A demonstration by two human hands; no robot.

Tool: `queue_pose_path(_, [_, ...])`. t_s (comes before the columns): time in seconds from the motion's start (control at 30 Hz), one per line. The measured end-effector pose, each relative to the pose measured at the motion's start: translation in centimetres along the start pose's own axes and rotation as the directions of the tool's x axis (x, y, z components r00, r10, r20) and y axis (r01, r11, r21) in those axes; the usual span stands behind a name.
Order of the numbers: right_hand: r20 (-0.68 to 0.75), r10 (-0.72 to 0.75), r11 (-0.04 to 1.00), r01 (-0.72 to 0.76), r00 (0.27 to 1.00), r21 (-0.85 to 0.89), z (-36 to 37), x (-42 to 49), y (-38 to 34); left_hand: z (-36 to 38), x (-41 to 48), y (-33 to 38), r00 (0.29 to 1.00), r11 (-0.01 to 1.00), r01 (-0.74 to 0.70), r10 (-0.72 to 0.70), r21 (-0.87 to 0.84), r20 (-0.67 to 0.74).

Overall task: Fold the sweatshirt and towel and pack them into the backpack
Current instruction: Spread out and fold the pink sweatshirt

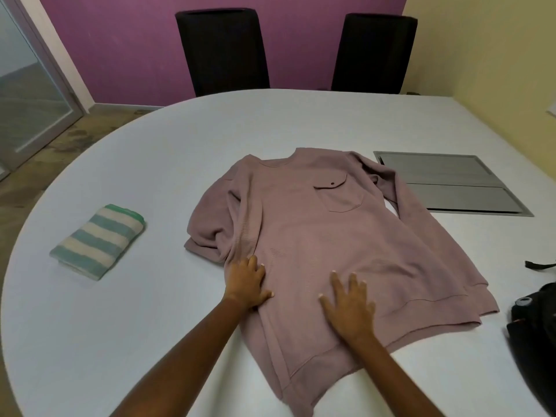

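On the bench (150,145), the sweatshirt (316,236) is lying unfolded, with the left hand (246,284) and right hand (350,308) pressing flat on it, fingers spread and gripping nothing. Left of the sweatshirt, the towel (99,240) is sitting already folded. Right of it, the backpack (535,326) is seemingly waiting, unpacked.

A black backpack (534,323) is cut off by the right edge, so only its left part shows, with a black strap (540,264) just above it also cropped. The two black chairs (222,49) beyond the table (150,145) are hidden from the seat down by its far rim. A small pale object (552,111) at the right edge is too cropped to identify.
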State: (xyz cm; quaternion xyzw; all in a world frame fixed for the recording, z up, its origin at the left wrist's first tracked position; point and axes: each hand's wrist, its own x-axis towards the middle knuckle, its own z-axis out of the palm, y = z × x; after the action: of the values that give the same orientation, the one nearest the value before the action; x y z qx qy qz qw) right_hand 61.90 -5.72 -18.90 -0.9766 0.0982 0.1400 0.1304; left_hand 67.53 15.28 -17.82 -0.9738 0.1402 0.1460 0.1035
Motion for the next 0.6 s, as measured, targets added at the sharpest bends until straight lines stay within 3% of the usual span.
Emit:
queue_pose_path(0.13, [0.097,0.037,0.999,-0.037,0.995,-0.001,2.2,-1.1,-2.0,-1.8,1.7,0.0,0.992,0.998,-0.062,0.064,0.025,-0.109])
queue_pose_path(0.27, [0.108,0.054,0.998,-0.049,0.993,-0.049,3.1,-0.5,-1.0,-2.5,4.2,-0.5,0.984,0.995,-0.086,0.092,0.045,-0.154])
queue_pose_path(0.47, [0.145,0.044,0.998,-0.037,0.988,-0.046,2.1,1.2,0.0,-1.7,6.5,-3.7,0.997,0.997,0.077,-0.077,-0.011,-0.016])
queue_pose_path(0.6, [0.172,0.005,0.998,0.005,0.985,-0.062,0.3,3.9,1.0,0.0,6.4,-5.1,0.988,0.987,0.155,-0.155,-0.051,0.003])
